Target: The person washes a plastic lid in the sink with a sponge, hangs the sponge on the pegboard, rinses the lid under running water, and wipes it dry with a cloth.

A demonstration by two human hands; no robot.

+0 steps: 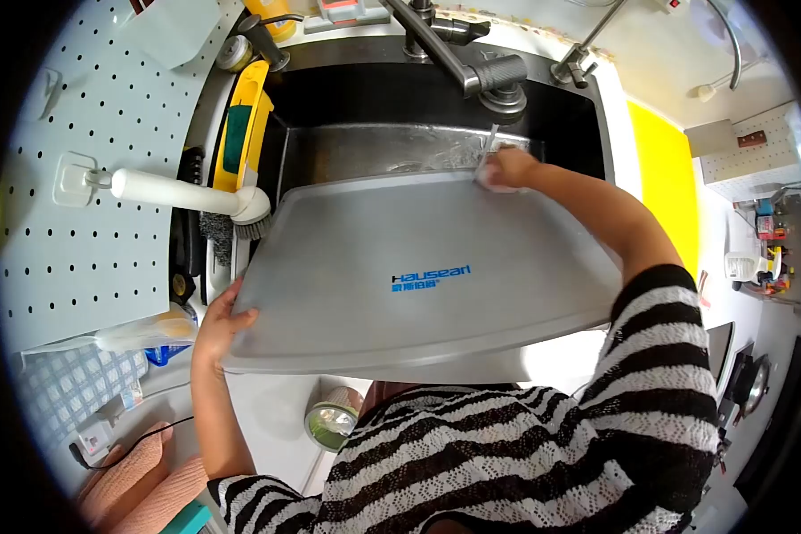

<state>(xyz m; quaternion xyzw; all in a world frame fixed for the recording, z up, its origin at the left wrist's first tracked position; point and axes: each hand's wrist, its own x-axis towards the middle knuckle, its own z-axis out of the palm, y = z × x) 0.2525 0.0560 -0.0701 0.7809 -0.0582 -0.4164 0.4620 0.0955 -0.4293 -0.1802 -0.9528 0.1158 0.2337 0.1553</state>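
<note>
A large grey cutting board (356, 231) with rounded corners and a blue printed logo slants across the front of the black sink (356, 147). My left hand (225, 320) grips its left edge, thumb on the top face and the other fingers underneath. At the far edge, right of the middle, is my right hand (507, 169), its fingers bunched together under the tap (498, 84). Water falls close by those fingers, which are partly blurred. Whatever they may hold is hard to make out.
Left of the sink stand a yellow holder (247, 125) with a green scouring pad and a white-handled brush (187, 196) by the pegboard (107, 258). A soap pump (265, 43) and a second thin tap (587, 49) line the back. A bin (332, 418) sits below.
</note>
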